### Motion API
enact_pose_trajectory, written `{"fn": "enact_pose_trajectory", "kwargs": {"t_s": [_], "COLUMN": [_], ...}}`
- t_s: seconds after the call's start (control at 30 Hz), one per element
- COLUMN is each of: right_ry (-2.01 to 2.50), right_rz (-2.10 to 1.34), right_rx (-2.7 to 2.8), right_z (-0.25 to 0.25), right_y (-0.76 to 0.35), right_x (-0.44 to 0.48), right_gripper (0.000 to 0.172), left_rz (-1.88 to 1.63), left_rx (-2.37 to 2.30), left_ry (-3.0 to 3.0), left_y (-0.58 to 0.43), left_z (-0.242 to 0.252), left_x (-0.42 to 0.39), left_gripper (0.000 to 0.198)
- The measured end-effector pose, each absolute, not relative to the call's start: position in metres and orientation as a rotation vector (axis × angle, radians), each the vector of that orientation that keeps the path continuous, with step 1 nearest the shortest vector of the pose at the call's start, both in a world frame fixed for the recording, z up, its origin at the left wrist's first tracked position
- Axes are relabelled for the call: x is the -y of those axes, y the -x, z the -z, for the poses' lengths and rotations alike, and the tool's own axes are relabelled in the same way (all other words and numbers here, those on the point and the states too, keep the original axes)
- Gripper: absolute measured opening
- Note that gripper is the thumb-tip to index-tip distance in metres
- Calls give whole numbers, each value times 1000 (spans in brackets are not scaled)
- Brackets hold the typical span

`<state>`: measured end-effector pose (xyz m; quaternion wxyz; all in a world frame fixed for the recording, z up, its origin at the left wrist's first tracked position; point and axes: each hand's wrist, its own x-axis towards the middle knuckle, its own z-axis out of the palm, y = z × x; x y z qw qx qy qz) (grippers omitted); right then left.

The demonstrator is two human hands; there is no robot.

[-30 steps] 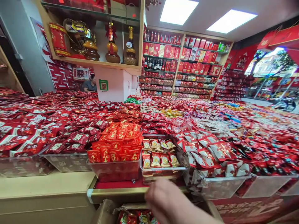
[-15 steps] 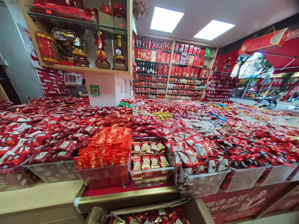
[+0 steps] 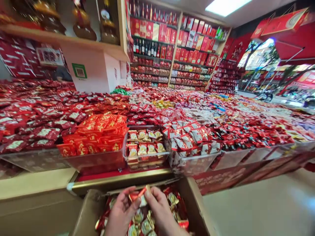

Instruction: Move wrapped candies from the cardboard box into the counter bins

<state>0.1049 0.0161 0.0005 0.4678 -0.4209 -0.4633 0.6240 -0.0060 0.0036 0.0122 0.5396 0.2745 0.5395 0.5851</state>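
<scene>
Between both hands is a small red, white and gold snack packet [image 3: 142, 198], held above an open cardboard box [image 3: 200, 209]. My left hand [image 3: 119, 213] is closed on the packet's left side, thumb against it and fingers curled. My right hand [image 3: 161, 206] pinches its right end. Beneath the hands, the box is filled with loose red and gold packets [image 3: 146, 226] of similar look. Just beyond the box stands a clear plastic bin [image 3: 147, 158], where similar packets [image 3: 142, 148] stand in neat rows.
Orange-red packets [image 3: 95, 136] fill a bin on the left, and red-white packets [image 3: 190, 137] one on the right. A gold-edged counter [image 3: 123, 178] runs behind the box. Shelves with bottles and red boxes [image 3: 157, 31] line the back. Pale floor [image 3: 258, 209] lies at right.
Both hands have come into view over the cardboard box, with a packet between them. The view has tilted down and turned slightly right, showing more of the box.
</scene>
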Motion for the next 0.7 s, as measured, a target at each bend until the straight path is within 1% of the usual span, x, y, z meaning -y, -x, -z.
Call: {"fn": "enact_pose_trajectory", "kwargs": {"t_s": [0.07,0.13,0.2,0.3,0.43,0.53,0.63,0.7], "right_ry": [1027,1025,994,944,952,984,1029,1016], "right_rz": [-1585,-1553,-1503,-1443,-1481,-1483,-1347,-1122], "right_rx": [1007,1022,1055,1061,997,1044,1209,1363], "right_z": [-13,-22,-25,-25,-23,-21,-20,-19], "right_y": [-107,-111,-115,-119,-122,-126,-131,-133], "right_x": [-19,-20,-19,-16,-12,-11,-13,-15], "right_gripper": [37,35,32,31,32,31,30,27], "left_rz": [-1294,-1232,-1223,-1202,-1182,-1189,-1201,-1211], "left_rx": [-1176,-1123,-1134,-1104,-980,-965,-1003,-1024], "left_ry": [-596,-570,-575,-565,-449,-364,-356,-328], "left_y": [-1,-2,-4,-7,-10,-8,-3,-1], "left_z": [-26,-36,-40,-39,-31,-24,-18,-16], "left_x": [-2,-2,0,4,7,6,4,1], "left_gripper": [39,35,34,32,23,24,28,28]}}
